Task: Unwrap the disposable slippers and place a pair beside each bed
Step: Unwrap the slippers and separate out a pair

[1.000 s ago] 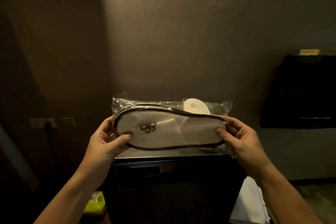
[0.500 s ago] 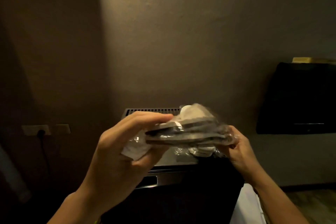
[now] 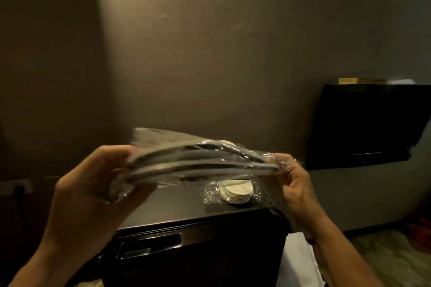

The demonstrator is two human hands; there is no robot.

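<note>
Since half a second ago, both hands have drawn apart and the wrapped slipper pack [image 3: 200, 161] now lies stretched edge-on between them, held in the air above the dark cabinet top [image 3: 177, 207]. Left hand [image 3: 93, 196] grips the pack's left end, fingers curled over it. Right hand [image 3: 296, 184] pinches the wrapper's right end between thumb and fingers. One pack is in hand; a second wrapped pack [image 3: 235, 191] lies on the cabinet top near its right edge, with only a pale rounded end visible under the held one. How many slippers each pack contains cannot be determined. One dark wall-mounted screen [image 3: 366, 123] hangs at right. One wall socket [image 3: 17, 187] shows at far left, partly cut off. Lighting is dim; no legible writing or marking is visible on either pack.
</note>
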